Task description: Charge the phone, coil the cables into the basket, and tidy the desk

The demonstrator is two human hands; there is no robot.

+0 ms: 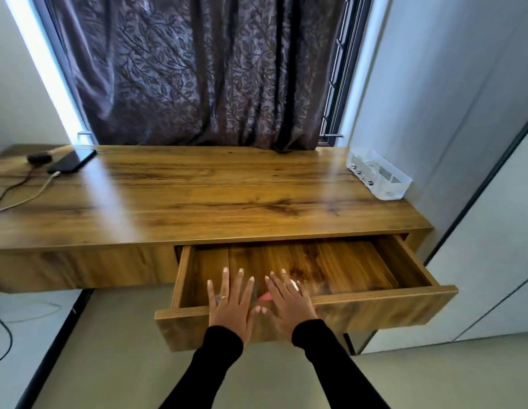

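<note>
The long brown wooden desk [215,190] is seen from above, and its wide wooden drawer [304,311] is pulled out. The left hand [232,302] and the right hand [286,301] are held flat over the drawer's front edge, fingers straight and spread, with nothing gripped. They are probably put there so the drawer can be pushed shut. Something small and pink shows between the hands, but it is too blurred to be told.

The flat black phone [72,161] is laid at the far left of the desk, and a pale cable [35,193] is plugged into its near end, so it seems to be charging. A dark cable [13,187] runs beside it. The clear plastic basket [380,178] is kept in the far right corner, against the wall, with white things inside.

No writing or brand can be read.
</note>
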